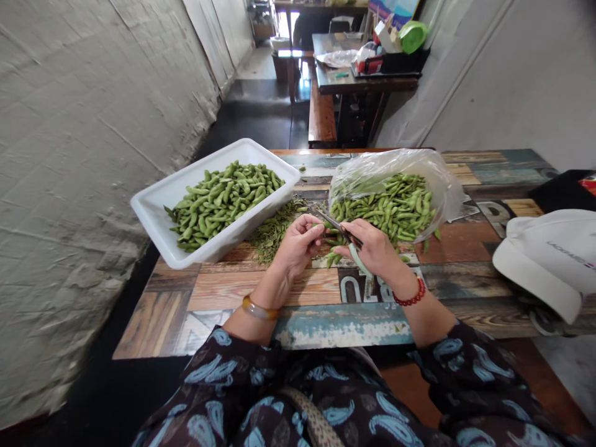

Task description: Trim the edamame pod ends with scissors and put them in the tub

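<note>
My left hand [300, 244] pinches a green pod, mostly hidden by the fingers, at the middle of the table. My right hand [370, 245] is closed round scissors [357, 257] with pale green handles, their blades pointing up and left beside my left fingertips. To the left, a white tub [209, 253] holds a heap of green pods [223, 202]. Cut stems and scraps [272, 234] lie between the tub and my left hand. Beyond my right hand, more pods [391, 208] sit in an open clear plastic bag [442, 171]. A few loose pods [333, 256] lie below the blades.
The patchwork-pattern table [261, 288] spans the view. At its right edge rest a white cap [549, 254] and a black item [565, 191]. A rough wall [93, 124] runs along the left. Farther back are another table [342, 81] and a bench [321, 118].
</note>
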Motion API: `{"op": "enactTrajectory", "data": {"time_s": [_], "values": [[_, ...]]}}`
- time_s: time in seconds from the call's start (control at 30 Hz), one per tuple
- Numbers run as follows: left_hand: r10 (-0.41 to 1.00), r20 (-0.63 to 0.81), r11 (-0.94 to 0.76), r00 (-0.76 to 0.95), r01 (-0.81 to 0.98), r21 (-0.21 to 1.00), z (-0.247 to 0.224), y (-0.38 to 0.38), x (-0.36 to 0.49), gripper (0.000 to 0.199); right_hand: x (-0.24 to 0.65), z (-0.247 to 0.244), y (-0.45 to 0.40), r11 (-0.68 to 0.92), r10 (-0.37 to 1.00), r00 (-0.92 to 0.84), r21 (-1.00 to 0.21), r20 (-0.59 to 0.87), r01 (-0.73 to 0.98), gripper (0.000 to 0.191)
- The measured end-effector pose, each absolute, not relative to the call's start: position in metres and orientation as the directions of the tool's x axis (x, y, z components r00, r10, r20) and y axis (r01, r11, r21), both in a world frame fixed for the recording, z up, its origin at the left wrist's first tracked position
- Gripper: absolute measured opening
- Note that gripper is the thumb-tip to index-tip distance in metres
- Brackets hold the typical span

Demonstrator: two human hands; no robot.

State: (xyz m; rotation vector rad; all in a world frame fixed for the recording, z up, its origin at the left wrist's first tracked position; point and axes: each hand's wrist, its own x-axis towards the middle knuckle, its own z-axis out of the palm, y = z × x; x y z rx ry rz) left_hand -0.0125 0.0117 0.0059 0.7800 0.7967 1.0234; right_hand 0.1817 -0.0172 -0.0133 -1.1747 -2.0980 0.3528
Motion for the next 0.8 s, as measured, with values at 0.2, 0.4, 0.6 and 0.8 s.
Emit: {"op": "enactTrajectory", "data": {"time_s": [0.2, 0.4, 0.6, 0.8], "values": [[0.932, -0.22, 0.346, 0.287, -0.53, 0.774, 0.007, 0.018, -0.02, 0.029, 0.189, -0.011, -0.014, 0.453, 0.856, -0.175, -0.543, 0.487, 0.707, 0.044], [0.915, -0.235, 0.365, 0.328, -0.426, 0.828, 0.001, 0.021, -0.021, 0.022, 0.192, -0.004, -0.013, 0.42, 0.855, -0.102, -0.565, 0.508, 0.71, 0.043], [0.924, 0.144, -0.246, 0.354, 0.264, 0.933, -0.018, 0.02, -0.011, 0.008, 0.19, -0.008, -0.013, 0.443, 0.852, -0.143, -0.548, 0.504, 0.709, 0.045], [0.875, 0.188, -0.427, 0.446, 0.528, 0.734, -0.025, 0.015, -0.005, 0.013, 0.189, -0.009, -0.013, 0.459, 0.849, -0.155, -0.56, 0.505, 0.689, 0.046]]}}
